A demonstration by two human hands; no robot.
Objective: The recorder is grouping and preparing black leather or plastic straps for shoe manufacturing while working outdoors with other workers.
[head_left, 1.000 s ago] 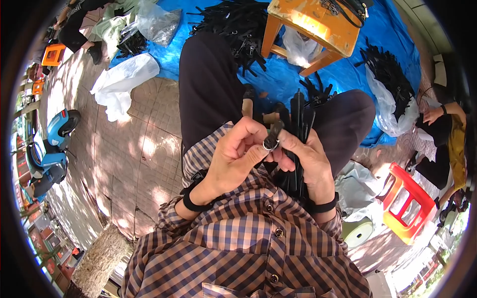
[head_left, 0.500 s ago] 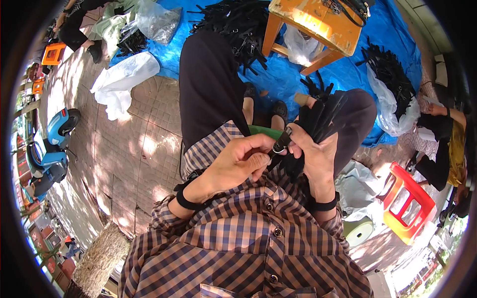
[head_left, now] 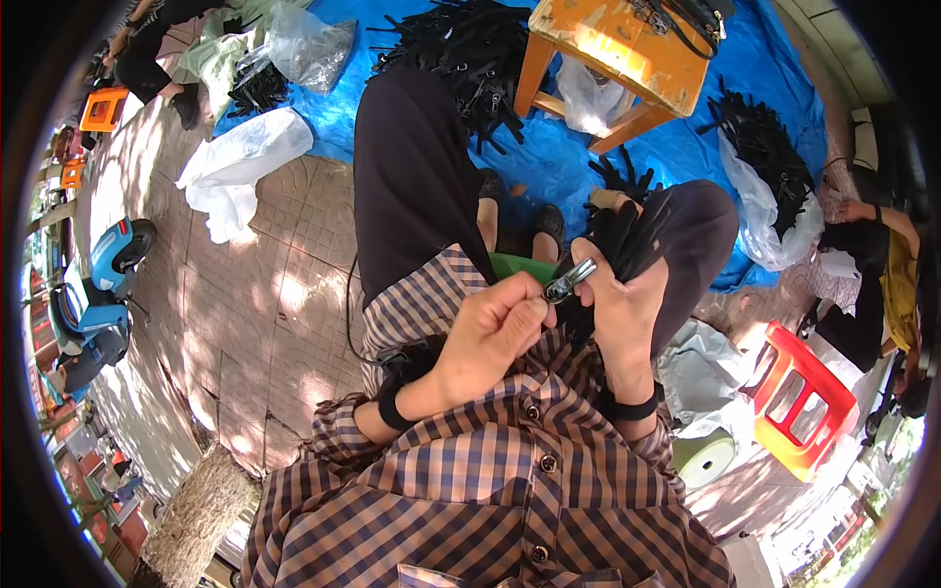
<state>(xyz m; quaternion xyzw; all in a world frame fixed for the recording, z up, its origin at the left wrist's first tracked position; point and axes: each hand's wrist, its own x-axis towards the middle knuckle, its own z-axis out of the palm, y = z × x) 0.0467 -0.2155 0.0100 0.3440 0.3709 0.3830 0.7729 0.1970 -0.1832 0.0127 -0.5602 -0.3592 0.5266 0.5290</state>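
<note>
Strap (head_left: 570,282) in play sits between the two hands above the lap, a short glossy length of it showing. The left hand (head_left: 493,331) is closed, thumb and fingers pinched on its lower end. The right hand (head_left: 627,299) is clamped on a bundle (head_left: 635,235) of black straps that fans up over the right thigh, its thumb beside the strap's upper end; whether that thumb presses on it I cannot tell. Just beyond the strap, between the legs, shows something green (head_left: 524,267), partly hidden. Past the feet spreads a blue sheet (head_left: 564,167), bearing a black pile (head_left: 456,44) and a wooden stool (head_left: 613,44). Off to the right stands a red stool (head_left: 806,397), near a person in yellow (head_left: 897,284). Well to the left, a blue scooter (head_left: 103,299) stands on the paving (head_left: 294,225).
</note>
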